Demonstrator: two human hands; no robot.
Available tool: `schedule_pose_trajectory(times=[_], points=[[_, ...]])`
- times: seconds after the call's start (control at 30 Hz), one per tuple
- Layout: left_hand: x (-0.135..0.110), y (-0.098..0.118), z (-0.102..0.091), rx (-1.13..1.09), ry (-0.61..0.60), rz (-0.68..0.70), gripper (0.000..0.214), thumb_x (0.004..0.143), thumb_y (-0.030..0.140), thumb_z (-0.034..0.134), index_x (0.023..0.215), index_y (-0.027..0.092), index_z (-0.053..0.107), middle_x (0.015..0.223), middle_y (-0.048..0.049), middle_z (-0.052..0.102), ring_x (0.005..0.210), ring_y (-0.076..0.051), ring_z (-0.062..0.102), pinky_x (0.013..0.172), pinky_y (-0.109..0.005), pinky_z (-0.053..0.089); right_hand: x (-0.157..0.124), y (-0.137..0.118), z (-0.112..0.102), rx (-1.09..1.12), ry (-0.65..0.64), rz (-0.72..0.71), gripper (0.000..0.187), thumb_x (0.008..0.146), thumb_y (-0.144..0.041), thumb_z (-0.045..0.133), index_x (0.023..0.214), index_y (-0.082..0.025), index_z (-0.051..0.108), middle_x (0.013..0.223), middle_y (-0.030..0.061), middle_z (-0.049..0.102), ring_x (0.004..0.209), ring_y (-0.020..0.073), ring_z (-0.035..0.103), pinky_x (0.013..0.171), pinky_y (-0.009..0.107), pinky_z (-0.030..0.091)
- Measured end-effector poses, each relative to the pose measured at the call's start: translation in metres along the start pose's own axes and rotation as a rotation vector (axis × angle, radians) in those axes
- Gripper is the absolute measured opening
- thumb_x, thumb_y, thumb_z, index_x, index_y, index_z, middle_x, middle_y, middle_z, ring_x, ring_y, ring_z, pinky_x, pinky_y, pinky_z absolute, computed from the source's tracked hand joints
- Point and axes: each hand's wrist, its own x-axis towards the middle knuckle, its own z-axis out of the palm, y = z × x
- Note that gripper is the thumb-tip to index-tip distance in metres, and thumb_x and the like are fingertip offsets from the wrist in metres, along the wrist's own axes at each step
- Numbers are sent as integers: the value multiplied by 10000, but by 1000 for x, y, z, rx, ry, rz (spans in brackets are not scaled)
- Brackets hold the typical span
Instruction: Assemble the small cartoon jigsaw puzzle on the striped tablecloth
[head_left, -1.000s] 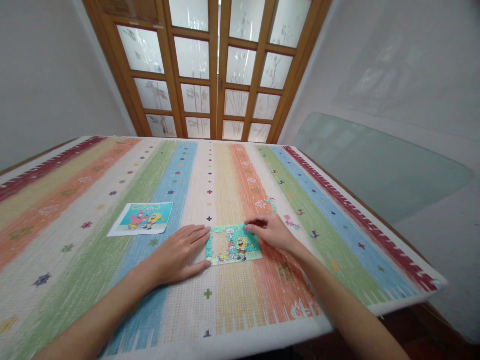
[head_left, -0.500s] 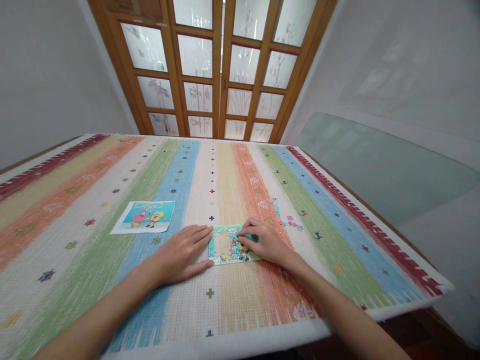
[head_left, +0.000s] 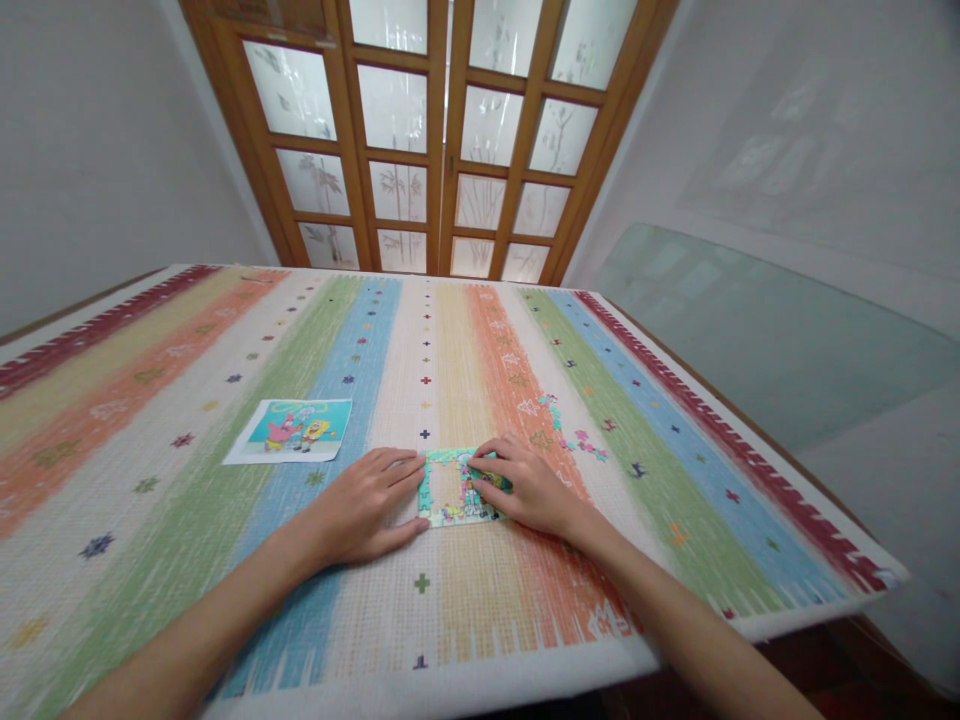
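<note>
A small, partly filled jigsaw puzzle [head_left: 447, 519] lies flat on the cloth, its border in place and a pale gap showing in its left half. My left hand [head_left: 371, 505] rests on the cloth with fingers stretched and thumb apart, the tips touching the puzzle's left edge. Over the right half bends my right hand [head_left: 529, 485], index finger and thumb close together on a puzzle piece near the middle. Those fingers hide the piece's outline and part of the picture beneath.
Left of the puzzle lies a printed reference picture [head_left: 291, 432] with cartoon figures. Several loose puzzle pieces [head_left: 585, 443] are scattered beyond my right hand. A striped tablecloth [head_left: 480, 600] covers the table. Glass-paned wooden doors [head_left: 442, 150] stand behind, and a glass panel [head_left: 750, 300] leans at right.
My right hand has shifted slightly left over the puzzle, its fingertips now covering more of the middle figure. My left hand stays at the left edge.
</note>
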Motion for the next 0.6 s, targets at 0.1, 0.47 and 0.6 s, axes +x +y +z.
schedule_pose_trajectory(times=[0.1, 0.47, 0.6], points=[[0, -1, 1, -20, -4, 8, 450, 960, 435, 572, 1306, 151, 624, 1292, -153, 677, 1228, -325, 609, 1035, -524, 509, 1, 0, -3, -4, -12, -53, 218, 990, -284, 589, 1092, -195, 760, 1088, 108, 730, 956, 237, 630, 853, 421, 530], [-3, -3, 1, -48, -39, 27, 503, 990, 438, 546, 1383, 127, 577, 1397, -171, 612, 1330, -308, 558, 1116, -508, 475, 1, 0, -1, -43, -19, -130, 273, 1007, -326, 565, 1164, -184, 737, 1136, 112, 738, 960, 237, 640, 907, 447, 524], [-4, -4, 2, -60, -39, 19, 515, 993, 440, 545, 1411, 141, 553, 1405, -165, 606, 1320, -306, 567, 1120, -514, 469, 2, -2, -1, -40, -47, -128, 291, 1004, -336, 572, 1196, -176, 723, 1151, 125, 733, 985, 246, 642, 898, 447, 531]])
